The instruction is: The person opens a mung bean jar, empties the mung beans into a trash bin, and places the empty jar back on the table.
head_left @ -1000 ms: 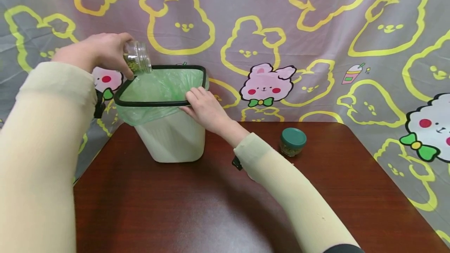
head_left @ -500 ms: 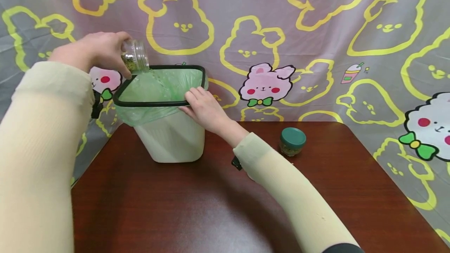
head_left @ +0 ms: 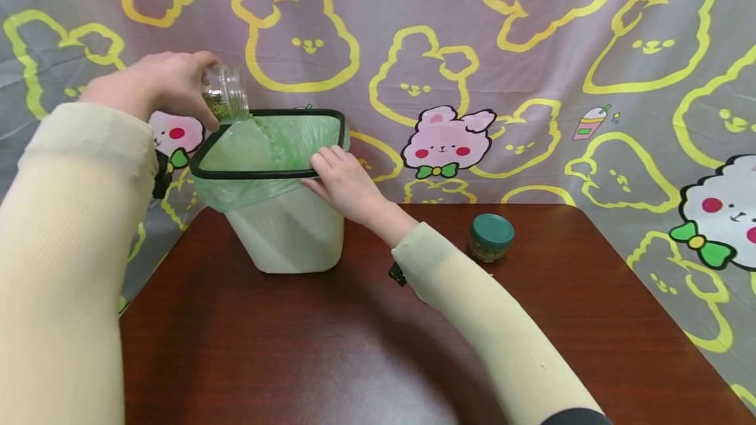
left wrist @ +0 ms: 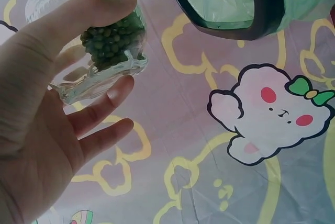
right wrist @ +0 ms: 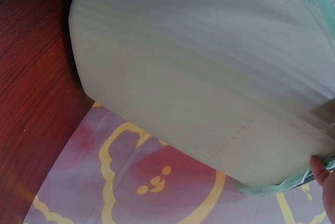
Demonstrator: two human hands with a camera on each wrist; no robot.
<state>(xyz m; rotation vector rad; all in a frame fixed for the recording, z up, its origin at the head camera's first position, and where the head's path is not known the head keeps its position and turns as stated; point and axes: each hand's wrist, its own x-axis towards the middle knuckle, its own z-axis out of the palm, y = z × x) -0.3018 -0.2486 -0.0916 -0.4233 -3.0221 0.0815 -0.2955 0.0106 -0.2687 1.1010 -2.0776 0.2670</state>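
My left hand grips a clear glass jar, tipped on its side above the far left of the bin's rim. Small green beans lie along the jar's lower wall in the left wrist view. A thin stream of beans falls from its mouth into the bin. The white trash bin stands on the table, lined with a green plastic bag under a black rim. At the bin's front right corner, my right hand holds the rim, fingers over it and thumb below.
A small glass jar with a green lid stands on the dark wooden table, right of the bin and beyond my right forearm. Behind the table hangs a patterned cloth with cartoon animals.
My left hand has shifted slightly left with the jar and tipped it a little further. Beans have begun streaming into the bin. My right hand has stayed on the rim.
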